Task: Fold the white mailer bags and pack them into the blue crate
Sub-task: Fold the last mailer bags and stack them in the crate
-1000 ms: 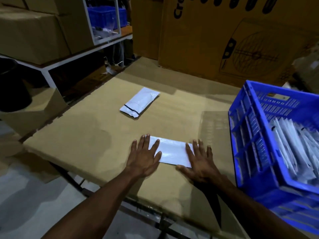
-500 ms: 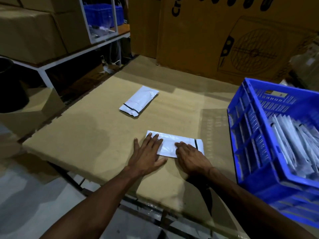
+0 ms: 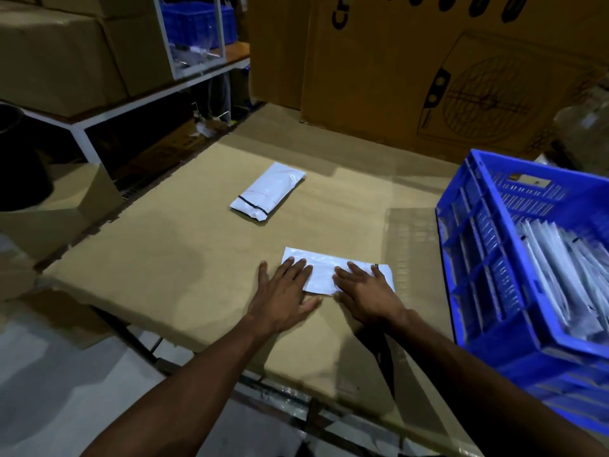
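A: Where is the bag being worked on?

B: The folded mailer bag (image 3: 333,273) lies flat on the cardboard-covered worktop (image 3: 184,258), low in the middle of the frame, with a black strip showing at its right end.

A: And the hands?

B: The left hand (image 3: 283,295) lies flat with its fingers (image 3: 298,263) straight and spread, their tips pressing the bag's left end. The right hand (image 3: 365,291) lies flat on the bag's right half, fingers straight too. Neither grips anything.

A: Anything else on the worktop?

B: A second mailer bag (image 3: 268,191) lies well apart, toward the centre of the frame. The blue crate (image 3: 474,258) sits at the right edge, with white bags (image 3: 560,275) standing packed inside.
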Available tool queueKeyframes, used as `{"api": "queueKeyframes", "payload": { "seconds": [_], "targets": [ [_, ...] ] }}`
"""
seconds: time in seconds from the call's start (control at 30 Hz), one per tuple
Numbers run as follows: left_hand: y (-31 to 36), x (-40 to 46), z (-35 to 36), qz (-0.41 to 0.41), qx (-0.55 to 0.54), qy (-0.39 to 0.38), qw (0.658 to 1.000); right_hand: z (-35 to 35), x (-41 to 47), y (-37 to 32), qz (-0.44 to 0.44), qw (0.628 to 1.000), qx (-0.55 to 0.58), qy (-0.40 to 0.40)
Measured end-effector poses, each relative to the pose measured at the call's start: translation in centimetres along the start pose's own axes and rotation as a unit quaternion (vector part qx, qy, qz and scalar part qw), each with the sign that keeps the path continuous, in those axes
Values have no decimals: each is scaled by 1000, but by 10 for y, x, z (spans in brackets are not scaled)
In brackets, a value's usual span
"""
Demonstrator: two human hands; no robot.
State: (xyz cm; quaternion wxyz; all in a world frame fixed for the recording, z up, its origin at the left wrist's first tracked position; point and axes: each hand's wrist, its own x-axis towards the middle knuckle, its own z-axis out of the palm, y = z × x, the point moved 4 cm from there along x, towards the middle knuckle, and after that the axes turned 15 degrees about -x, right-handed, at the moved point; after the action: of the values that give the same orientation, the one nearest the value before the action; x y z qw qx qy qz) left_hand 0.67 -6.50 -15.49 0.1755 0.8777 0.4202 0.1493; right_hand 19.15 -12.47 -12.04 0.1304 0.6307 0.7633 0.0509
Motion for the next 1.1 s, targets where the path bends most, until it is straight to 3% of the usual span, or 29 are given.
{"api": "queueKeyframes", "payload": {
  "seconds": [0.13, 0.33, 0.43, 0.5, 0.57, 0.7, 0.9, 1.1],
  "targets": [
    [-1, -1, 1, 9, -8, 21, 1000, 1, 2, -5, -19, 994, -88, 62],
    [-11, 4, 0, 32, -42, 80, 995, -9, -5, -15, -21, 977, -39, 211],
    [-14, 9, -1, 7, -48, 67, 997, -7, -26, -28, -102, 951, -92, 276],
    [-14, 10, 1, -6, -47, 62, 997, -4, -38, -33, -173, 937, -145, 266],
    [-16, 11, 3, 1, -56, 64, 996, 1, -38, -30, -188, 934, -167, 253],
    [-17, 10, 1, 24, -54, 93, 994, 2, -20, -9, -126, 956, -145, 222],
    [-12, -2, -6, -120, 1, 156, 980, -38, -22, 5, -88, 967, -134, 199],
    [-9, -2, -5, -112, 4, 183, 977, -66, -33, 23, -37, 973, -63, 219]
  ]
}}
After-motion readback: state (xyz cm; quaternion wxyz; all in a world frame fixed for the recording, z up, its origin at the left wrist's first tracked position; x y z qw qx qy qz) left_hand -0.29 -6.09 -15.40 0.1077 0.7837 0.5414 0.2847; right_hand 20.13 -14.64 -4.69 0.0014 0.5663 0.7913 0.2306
